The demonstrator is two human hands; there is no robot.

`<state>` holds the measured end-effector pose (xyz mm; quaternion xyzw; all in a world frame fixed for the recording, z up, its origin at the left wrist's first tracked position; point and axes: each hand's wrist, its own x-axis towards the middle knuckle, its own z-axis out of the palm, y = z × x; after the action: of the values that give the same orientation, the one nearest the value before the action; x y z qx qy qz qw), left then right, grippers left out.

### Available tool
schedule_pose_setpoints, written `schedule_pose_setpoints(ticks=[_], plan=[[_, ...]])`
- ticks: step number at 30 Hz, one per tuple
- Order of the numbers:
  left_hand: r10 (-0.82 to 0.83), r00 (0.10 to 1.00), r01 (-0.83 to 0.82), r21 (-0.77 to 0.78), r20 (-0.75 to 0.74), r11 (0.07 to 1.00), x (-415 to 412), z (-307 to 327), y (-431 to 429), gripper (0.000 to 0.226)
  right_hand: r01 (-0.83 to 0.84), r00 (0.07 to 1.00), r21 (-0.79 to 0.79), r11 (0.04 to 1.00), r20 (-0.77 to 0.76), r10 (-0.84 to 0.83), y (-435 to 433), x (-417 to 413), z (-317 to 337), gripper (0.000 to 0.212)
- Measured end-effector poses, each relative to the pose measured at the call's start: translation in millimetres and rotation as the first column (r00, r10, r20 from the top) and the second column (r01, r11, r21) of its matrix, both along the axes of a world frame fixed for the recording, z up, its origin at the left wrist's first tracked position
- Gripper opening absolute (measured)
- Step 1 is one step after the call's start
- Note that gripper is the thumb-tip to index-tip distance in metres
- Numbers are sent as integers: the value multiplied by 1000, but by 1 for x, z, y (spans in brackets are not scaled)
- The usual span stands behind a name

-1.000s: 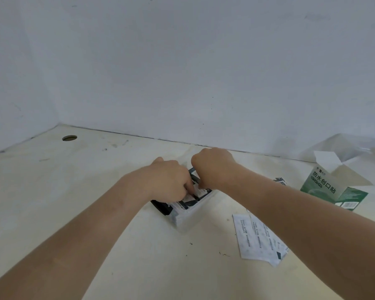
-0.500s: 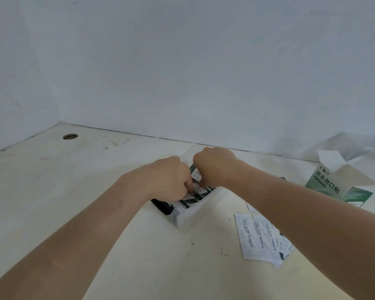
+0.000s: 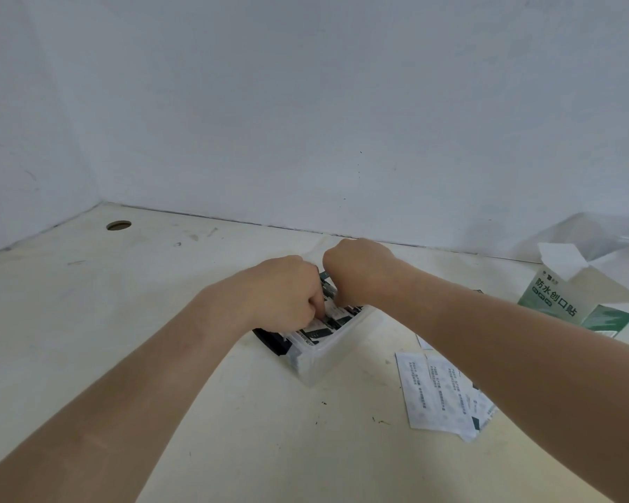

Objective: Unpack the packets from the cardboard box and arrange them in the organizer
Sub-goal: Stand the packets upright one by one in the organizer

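Note:
A clear plastic organizer [image 3: 318, 364] stands on the table in the middle, with white and green packets [image 3: 333, 321] standing on edge inside it. My left hand [image 3: 287, 292] and my right hand [image 3: 356, 272] are both above its far end, fingers curled down onto the packets. The fingertips are mostly hidden between the hands. The green and white cardboard box [image 3: 567, 299] lies open at the right. A few loose white packets [image 3: 436, 393] lie flat on the table under my right forearm.
A black flat piece [image 3: 269, 341] lies against the organizer's left side. Crumpled clear plastic wrap [image 3: 596, 237] sits behind the box by the wall. A round hole [image 3: 118, 225] is in the tabletop at the far left. White walls close the back and left.
Both hands stay over the organizer's far end, shifting only slightly among the packets. The view has drifted a little, so the box sits further right.

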<state>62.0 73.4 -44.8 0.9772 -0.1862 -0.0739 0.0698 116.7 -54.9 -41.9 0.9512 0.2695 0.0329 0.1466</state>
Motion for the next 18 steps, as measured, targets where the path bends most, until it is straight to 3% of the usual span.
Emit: schedule_pose_setpoints(ticks=[13, 18], plan=[[124, 991, -127, -73, -42, 989, -12, 13, -5, 37, 1, 1000, 48, 999, -26, 0, -2, -1, 2, 37], [157, 983, -169, -140, -92, 976, -17, 16, -6, 35, 30, 997, 211, 977, -81, -13, -11, -8, 17, 27]])
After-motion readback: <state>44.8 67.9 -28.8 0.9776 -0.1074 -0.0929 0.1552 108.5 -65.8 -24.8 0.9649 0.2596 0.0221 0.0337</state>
